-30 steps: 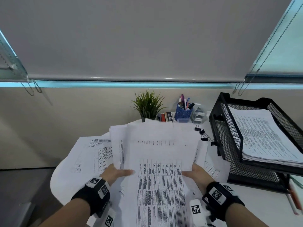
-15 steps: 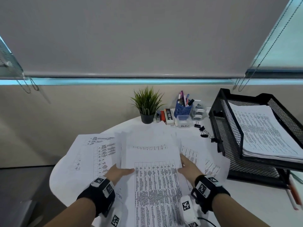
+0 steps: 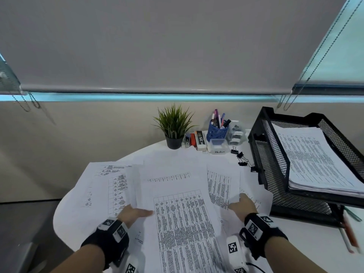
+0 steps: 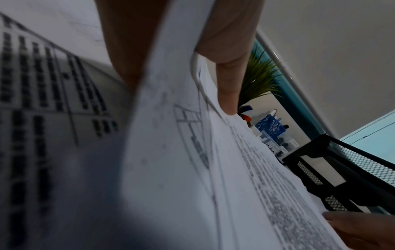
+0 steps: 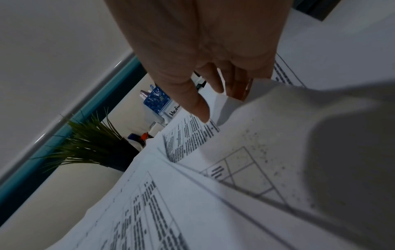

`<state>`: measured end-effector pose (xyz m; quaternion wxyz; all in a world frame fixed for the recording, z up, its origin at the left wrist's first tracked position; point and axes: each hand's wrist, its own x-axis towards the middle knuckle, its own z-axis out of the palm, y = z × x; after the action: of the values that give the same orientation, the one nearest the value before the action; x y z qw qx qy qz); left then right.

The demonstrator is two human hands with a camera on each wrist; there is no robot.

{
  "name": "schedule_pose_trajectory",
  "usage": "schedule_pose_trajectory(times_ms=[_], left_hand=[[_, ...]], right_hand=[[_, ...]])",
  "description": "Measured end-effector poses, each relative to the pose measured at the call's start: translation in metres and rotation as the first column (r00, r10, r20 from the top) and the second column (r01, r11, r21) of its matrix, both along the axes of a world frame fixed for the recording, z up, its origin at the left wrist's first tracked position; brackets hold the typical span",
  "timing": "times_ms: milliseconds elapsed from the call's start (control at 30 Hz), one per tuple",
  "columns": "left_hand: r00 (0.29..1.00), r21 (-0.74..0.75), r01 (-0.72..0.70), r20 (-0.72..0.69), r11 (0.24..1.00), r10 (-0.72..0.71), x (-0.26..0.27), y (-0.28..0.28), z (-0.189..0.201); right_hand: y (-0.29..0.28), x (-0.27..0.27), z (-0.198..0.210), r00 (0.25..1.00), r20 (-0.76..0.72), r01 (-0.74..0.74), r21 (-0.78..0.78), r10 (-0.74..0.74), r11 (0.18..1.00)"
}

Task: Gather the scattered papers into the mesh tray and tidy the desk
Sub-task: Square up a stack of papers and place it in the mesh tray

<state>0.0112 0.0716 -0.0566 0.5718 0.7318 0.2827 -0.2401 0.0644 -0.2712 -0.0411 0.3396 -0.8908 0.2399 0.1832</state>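
Here we pinch the loose papers (image 3: 177,203) at lower centre with our left hand (image 3: 134,212), right hand (image 3: 243,206) spread flat, squaring them for the mesh tray (image 3: 275,154) at right.

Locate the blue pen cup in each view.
Head: pen cup at the desk's back edge, right of the plant.
Left wrist: pen cup centre-right, below the plant.
Right wrist: pen cup upper middle, above the plant.
Shared landmark: the plant.
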Motion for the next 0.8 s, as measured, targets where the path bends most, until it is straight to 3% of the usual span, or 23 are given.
schedule_pose_trajectory(times_ms=[167,467,633,800], left_hand=[[0.992,0.023,0.118,0.029,0.993,-0.119,0.006,-0.011,0.004],[0.997,0.128,0.05,0.046,0.99,-0.057,0.007,0.002,0.003],[0.997,0.141,-0.07,0.045,0.987,0.064,0.006,0.013,0.001],[0.999,0.167,-0.038,0.034,0.985,0.033,0.008,0.006,0.005]], right_hand=[[0.005,0.003,0.0,0.993,0.061,-0.11,0.145,0.102,0.983],[-0.012,0.01,0.005,0.994,0.11,-0.03,0.04,0.026,0.999],[-0.028,0.017,0.02,0.957,0.29,0.014,-0.009,-0.01,1.0],[-0.022,0.02,0.083,0.855,0.518,-0.023,0.024,0.008,0.999]])
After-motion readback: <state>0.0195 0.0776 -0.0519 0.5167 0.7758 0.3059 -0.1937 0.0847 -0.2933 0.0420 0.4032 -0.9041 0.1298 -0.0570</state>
